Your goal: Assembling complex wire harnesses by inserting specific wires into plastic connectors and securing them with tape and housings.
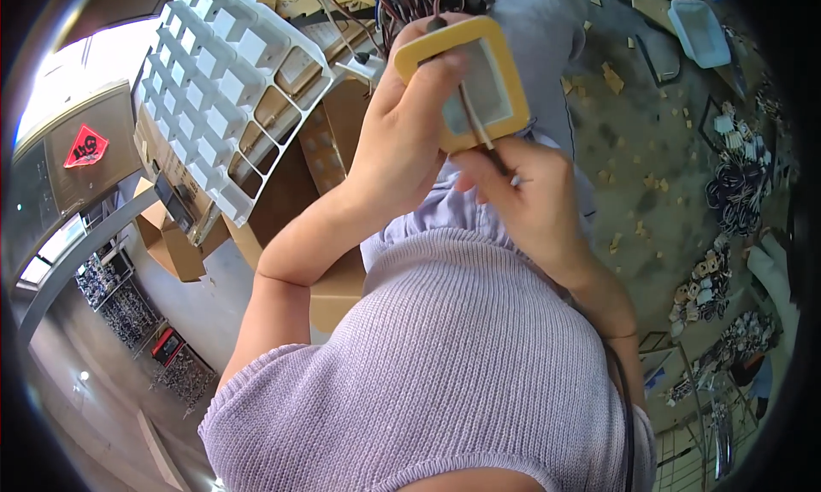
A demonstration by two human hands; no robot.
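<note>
A square piece with a rounded yellow frame and a grey middle (494, 80) is held up in front of my lap. My left hand (402, 137) is closed around its left side, the thumb pressed onto the grey middle. A thin pale cable (470, 111) crosses the face of the piece from the thumb down to its lower edge. There my right hand (543, 193) is closed on the cable's dark end (498, 160), just below the frame. A dark plug-like part (436, 24) sticks out above the frame's top left, beside my left fingers.
To the left, a white plastic tray with raised blocks (231, 86) leans over an open cardboard box (338, 295). Bundled wires (410, 0) lie beyond my hands. On the right, the floor bears yellow scraps (612, 77), a pale blue bin (699, 32) and heaps of coiled cables (737, 188).
</note>
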